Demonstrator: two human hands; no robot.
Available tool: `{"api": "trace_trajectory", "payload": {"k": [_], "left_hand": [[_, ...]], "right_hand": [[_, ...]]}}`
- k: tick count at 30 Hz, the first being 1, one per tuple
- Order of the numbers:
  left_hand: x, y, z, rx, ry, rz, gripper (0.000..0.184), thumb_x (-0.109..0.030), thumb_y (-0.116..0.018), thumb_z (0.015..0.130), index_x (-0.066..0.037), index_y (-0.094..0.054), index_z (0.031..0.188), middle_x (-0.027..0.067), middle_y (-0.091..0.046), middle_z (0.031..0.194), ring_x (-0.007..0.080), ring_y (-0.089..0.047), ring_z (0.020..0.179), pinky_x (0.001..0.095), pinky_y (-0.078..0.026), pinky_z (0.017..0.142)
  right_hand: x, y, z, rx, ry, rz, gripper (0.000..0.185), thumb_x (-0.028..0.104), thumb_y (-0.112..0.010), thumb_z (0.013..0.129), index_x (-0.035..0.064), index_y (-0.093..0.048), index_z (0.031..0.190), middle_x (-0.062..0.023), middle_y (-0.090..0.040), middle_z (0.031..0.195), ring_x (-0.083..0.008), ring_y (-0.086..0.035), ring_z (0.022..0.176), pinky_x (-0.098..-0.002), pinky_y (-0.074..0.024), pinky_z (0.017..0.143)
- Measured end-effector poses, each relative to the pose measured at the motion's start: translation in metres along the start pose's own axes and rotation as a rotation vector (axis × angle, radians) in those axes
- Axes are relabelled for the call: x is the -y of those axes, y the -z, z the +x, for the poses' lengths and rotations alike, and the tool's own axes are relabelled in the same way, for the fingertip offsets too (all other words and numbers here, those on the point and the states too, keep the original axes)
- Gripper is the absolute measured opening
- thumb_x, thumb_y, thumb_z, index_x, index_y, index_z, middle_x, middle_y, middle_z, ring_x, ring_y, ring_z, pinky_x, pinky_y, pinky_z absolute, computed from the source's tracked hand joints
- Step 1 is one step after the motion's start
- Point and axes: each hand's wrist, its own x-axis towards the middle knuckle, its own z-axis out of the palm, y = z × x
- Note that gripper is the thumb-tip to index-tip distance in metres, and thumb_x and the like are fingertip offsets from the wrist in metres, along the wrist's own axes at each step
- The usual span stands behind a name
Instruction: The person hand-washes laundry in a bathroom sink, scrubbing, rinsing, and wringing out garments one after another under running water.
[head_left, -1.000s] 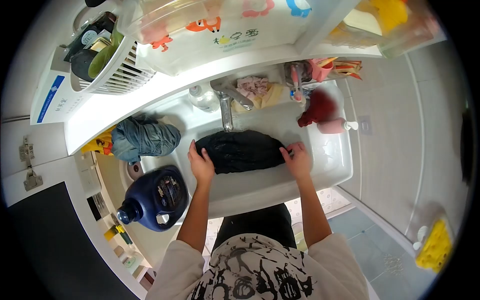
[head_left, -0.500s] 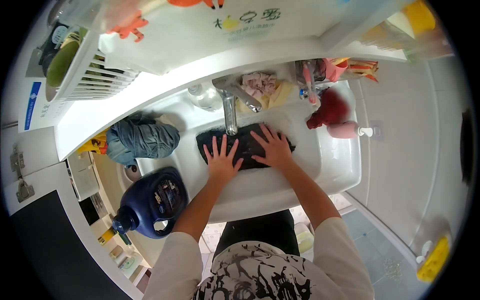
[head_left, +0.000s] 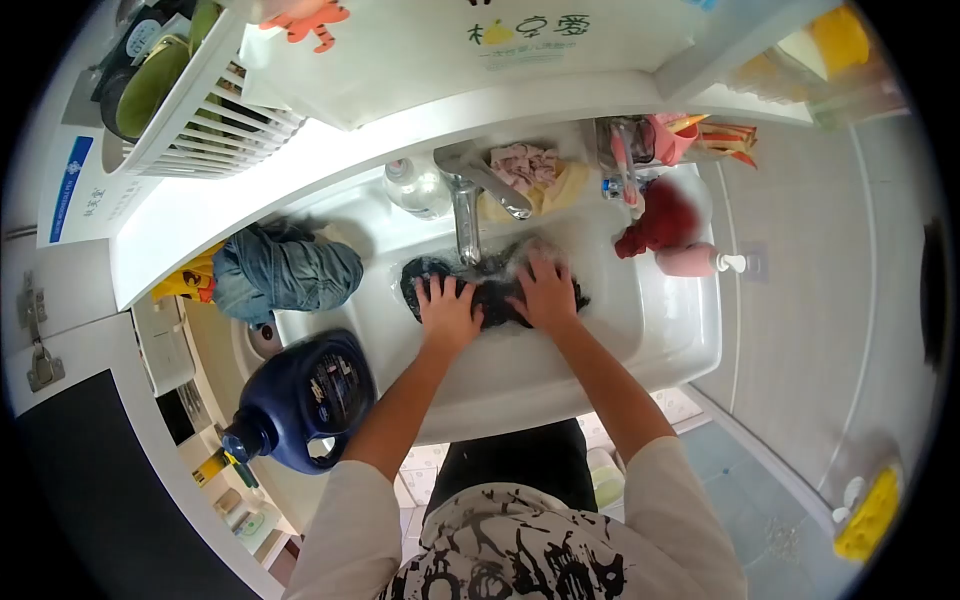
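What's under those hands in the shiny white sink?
A dark, wet, bunched cloth lies under the left hand and right hand. Some shows between them; the parts they cover are hidden, as is the floor of the sink below.

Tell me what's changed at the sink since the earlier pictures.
The left hand and right hand left the two ends of the black fabric cloth and moved inward; both now press on it, fingers spread. The cloth, stretched long at first, is bunched shorter. The bundled blue denim garment and large dark-blue plastic bottle stayed put.
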Motion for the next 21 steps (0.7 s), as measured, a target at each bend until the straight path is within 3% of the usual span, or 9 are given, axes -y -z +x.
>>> {"api": "trace_trajectory", "payload": {"k": [4, 6, 10, 13, 16, 19, 21], "left_hand": [[0.01, -0.018, -0.007, -0.397, -0.164, -0.117, 0.071, -0.04, -0.068, 0.087, -0.022, -0.048, 0.152, 0.0148, -0.039, 0.159, 0.043, -0.023, 0.152, 0.0689, -0.013, 0.12], [0.007, -0.018, -0.006, -0.491, -0.204, -0.116, 0.07, -0.042, -0.067, 0.088, -0.022, -0.048, 0.152, 0.0144, -0.036, 0.161, 0.0417, -0.022, 0.153, 0.0711, -0.011, 0.119], [0.007, -0.026, 0.0, -0.378, -0.126, -0.035, 0.071, -0.047, -0.062, 0.091, -0.023, -0.044, 0.155, 0.013, -0.034, 0.162, 0.0403, -0.018, 0.154, 0.0765, -0.007, 0.115], [0.004, -0.032, 0.008, -0.289, -0.07, 0.043, 0.072, -0.051, -0.057, 0.094, -0.024, -0.038, 0.158, 0.0116, -0.036, 0.16, 0.0424, -0.016, 0.153, 0.0787, -0.006, 0.114], [-0.001, -0.046, 0.026, -0.257, -0.001, 0.14, 0.071, -0.049, -0.058, 0.095, -0.023, -0.038, 0.158, 0.0119, -0.038, 0.158, 0.0427, -0.02, 0.151, 0.0785, -0.008, 0.113], [-0.004, -0.062, 0.03, -0.312, 0.043, 0.155, 0.068, -0.044, -0.061, 0.093, -0.023, -0.042, 0.155, 0.0109, -0.045, 0.151, 0.0408, -0.03, 0.146, 0.0767, -0.014, 0.112], [-0.002, -0.062, 0.03, -0.356, 0.042, 0.122, 0.067, -0.04, -0.065, 0.091, -0.024, -0.046, 0.153, 0.0097, -0.049, 0.145, 0.0382, -0.037, 0.141, 0.0745, -0.019, 0.112]], "right_hand": [[0.005, 0.007, -0.009, -0.082, 0.146, 0.103, 0.072, 0.049, -0.064, 0.091, 0.0171, -0.045, 0.152, -0.0081, -0.031, 0.165, -0.033, -0.026, 0.153, -0.0649, -0.0137, 0.122], [0.01, 0.002, -0.006, -0.135, 0.174, 0.121, 0.074, 0.052, -0.063, 0.09, 0.0181, -0.044, 0.153, -0.0078, -0.032, 0.164, -0.0326, -0.027, 0.152, -0.0657, -0.0148, 0.122], [0.015, -0.006, 0.003, -0.035, 0.142, 0.142, 0.074, 0.052, -0.062, 0.091, 0.0205, -0.041, 0.155, -0.0063, -0.033, 0.164, -0.0334, -0.025, 0.153, -0.0682, -0.0158, 0.12], [0.019, -0.022, 0.011, -0.104, 0.121, 0.046, 0.076, 0.056, -0.065, 0.089, 0.0242, -0.043, 0.154, -0.0081, -0.034, 0.163, -0.034, -0.027, 0.152, -0.069, -0.0213, 0.118], [0.019, -0.011, 0.021, -0.006, 0.09, 0.067, 0.067, 0.046, -0.062, 0.093, 0.0222, -0.044, 0.153, -0.0085, -0.036, 0.161, -0.0352, -0.026, 0.152, -0.0679, -0.0235, 0.117], [0.022, -0.036, 0.027, -0.171, 0.1, -0.142, 0.058, 0.035, -0.059, 0.095, 0.0196, -0.048, 0.15, -0.0122, -0.038, 0.158, -0.036, -0.03, 0.149, -0.0678, -0.0276, 0.115], [0.02, -0.042, 0.025, -0.132, 0.11, -0.038, 0.047, 0.03, -0.057, 0.095, 0.0175, -0.054, 0.141, -0.0136, -0.046, 0.149, -0.0356, -0.038, 0.143, -0.0673, -0.0324, 0.111]]}}
